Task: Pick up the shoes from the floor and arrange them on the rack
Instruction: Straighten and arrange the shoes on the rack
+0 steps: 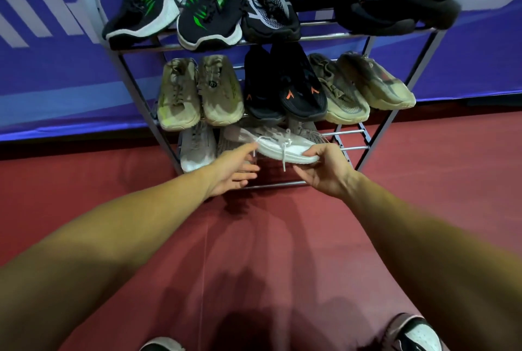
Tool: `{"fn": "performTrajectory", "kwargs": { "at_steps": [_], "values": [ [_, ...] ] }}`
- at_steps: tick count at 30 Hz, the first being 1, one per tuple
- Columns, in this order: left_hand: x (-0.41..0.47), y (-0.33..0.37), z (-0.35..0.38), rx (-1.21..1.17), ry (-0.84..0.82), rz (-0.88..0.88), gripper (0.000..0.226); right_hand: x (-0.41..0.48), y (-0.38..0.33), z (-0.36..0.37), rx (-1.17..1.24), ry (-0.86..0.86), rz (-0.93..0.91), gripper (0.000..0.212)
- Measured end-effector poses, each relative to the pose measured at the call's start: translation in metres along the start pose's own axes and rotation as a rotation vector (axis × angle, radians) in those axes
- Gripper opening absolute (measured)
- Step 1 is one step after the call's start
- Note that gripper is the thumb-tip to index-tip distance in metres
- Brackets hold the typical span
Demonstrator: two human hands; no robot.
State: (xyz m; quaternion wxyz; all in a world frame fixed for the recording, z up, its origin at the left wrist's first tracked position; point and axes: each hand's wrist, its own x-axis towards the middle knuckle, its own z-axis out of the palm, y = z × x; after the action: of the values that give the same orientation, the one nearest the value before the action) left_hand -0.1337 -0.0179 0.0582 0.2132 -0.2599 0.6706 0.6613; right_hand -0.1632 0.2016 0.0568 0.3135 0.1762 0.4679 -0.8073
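White shoe (282, 150) long axis left-right at rack (348, 148) bottom tier, toe end unclear. Right hand (324, 172) grasps its right end; left hand (228, 172) fingers released.

The slim grey tubular shoe rack (356, 148) is bare metal, and its rods are smooth with a bit of shine. The white low sneaker (285, 150) looks like matt knit mesh with woven cloth laces. The black sneakers with green stripes (209, 14) are matt knit too, on smooth white rubbery soles. The chunky all-black shoes (395, 3) look soft and fuzzy. The dark red floor (268, 237) is smooth with a faint sheen, and the blue-and-white banner (56, 68) looks like slick vinyl.
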Motion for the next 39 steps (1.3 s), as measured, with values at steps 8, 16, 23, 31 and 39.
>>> {"fn": "performTrajectory", "kwargs": {
  "at_steps": [8,16,23,31,39],
  "values": [
    [0.003,0.004,0.005,-0.175,0.041,0.064,0.033,0.008,0.013,0.014,-0.378,-0.227,0.127,0.027],
    [0.005,0.001,-0.038,-0.141,0.101,0.110,0.035,0.028,0.020,0.030,-0.484,-0.209,0.157,0.013],
    [0.011,-0.017,-0.039,-0.142,0.152,-0.003,0.037,0.043,0.044,0.046,-0.415,-0.168,0.087,0.011],
    [0.021,-0.029,-0.047,-0.173,0.180,0.031,0.018,0.064,0.059,0.063,-0.409,-0.013,0.040,0.013],
    [0.035,-0.035,-0.065,-0.111,0.218,0.121,0.015,0.090,0.081,0.083,-0.483,0.223,0.065,0.007]
  ]
}}
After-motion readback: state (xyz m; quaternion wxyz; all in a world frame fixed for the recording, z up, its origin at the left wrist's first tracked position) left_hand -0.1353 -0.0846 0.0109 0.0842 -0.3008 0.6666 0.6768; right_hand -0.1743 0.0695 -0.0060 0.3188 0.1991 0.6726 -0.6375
